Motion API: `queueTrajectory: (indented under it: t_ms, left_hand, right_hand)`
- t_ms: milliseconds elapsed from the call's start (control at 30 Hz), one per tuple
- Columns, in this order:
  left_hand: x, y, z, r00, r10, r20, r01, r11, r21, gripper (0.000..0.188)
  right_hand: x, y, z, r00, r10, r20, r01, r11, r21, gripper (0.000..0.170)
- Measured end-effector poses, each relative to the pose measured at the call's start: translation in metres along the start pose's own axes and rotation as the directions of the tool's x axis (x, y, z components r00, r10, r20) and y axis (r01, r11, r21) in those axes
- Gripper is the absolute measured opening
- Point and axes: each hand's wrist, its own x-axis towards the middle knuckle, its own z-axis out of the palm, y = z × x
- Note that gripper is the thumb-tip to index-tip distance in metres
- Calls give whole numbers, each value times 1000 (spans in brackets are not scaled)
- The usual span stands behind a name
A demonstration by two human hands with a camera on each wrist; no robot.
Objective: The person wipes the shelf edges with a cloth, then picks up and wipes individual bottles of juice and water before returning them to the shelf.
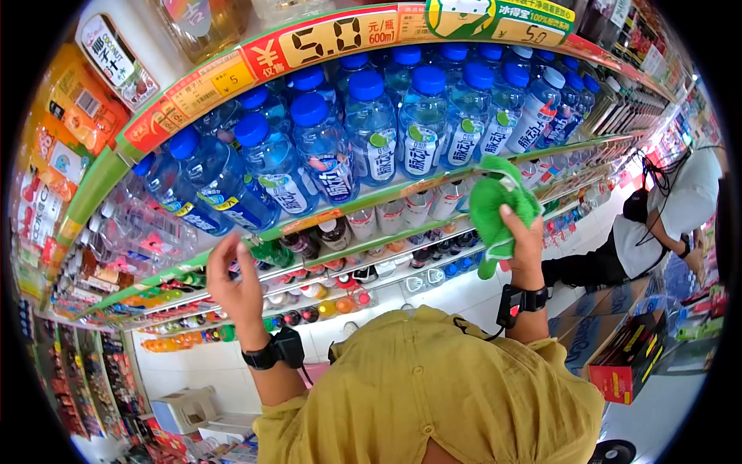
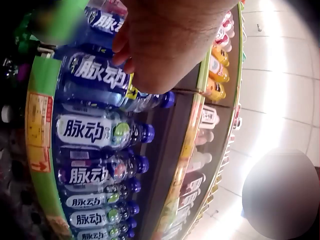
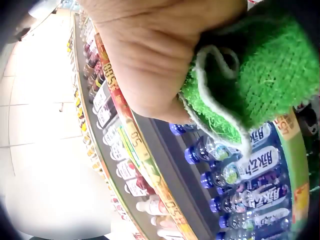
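My right hand (image 1: pixel 526 246) grips a bunched green cloth (image 1: pixel 495 207) in front of the shelf's right half. In the right wrist view the cloth (image 3: pixel 272 70) shows a fuzzy weave and pale edging, with part of it covered by the hand. Holding nothing, my left hand (image 1: pixel 236 284) is raised in front of the shelf edge at the left, its fingers loosely bent. Nearest to it stands a blue-capped drink bottle (image 1: pixel 224 185) with a dark blue label. More such bottles (image 1: pixel 375 131) line the same shelf, upright and close together.
A price strip (image 1: pixel 325 39) runs along the shelf above, with cartons and orange bottles (image 1: pixel 81 108) over it. Lower shelves hold clear bottles (image 1: pixel 363 223) and other drinks. At right, another person (image 1: pixel 641 232) is near stacked boxes (image 1: pixel 618 363).
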Motion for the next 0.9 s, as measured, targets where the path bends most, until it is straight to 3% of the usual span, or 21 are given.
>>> queueTrajectory:
  t_ms: [267,400,600,800,900]
  left_hand:
    - [20,80,84,931,281,231,-229,946,-227,25]
    - [46,129,132,884,351,309,-227,900,-372,37]
    - [74,165,192,790,542,287,-505,841,-196,62]
    - [77,173,228,834,406,372,-338,911,-237,78]
    - [70,173,235,867,342,364,-301,939,-165,84]
  right_hand:
    - [18,2,1,998,-10,69,3,995,98,47]
    - [26,8,3,993,10,118,-28,988,153,45]
    - [36,11,3,993,10,115,-31,983,181,47]
    - [40,14,-11,991,53,125,-84,963,255,48]
    - [40,15,-24,997,43,71,-60,967,248,46]
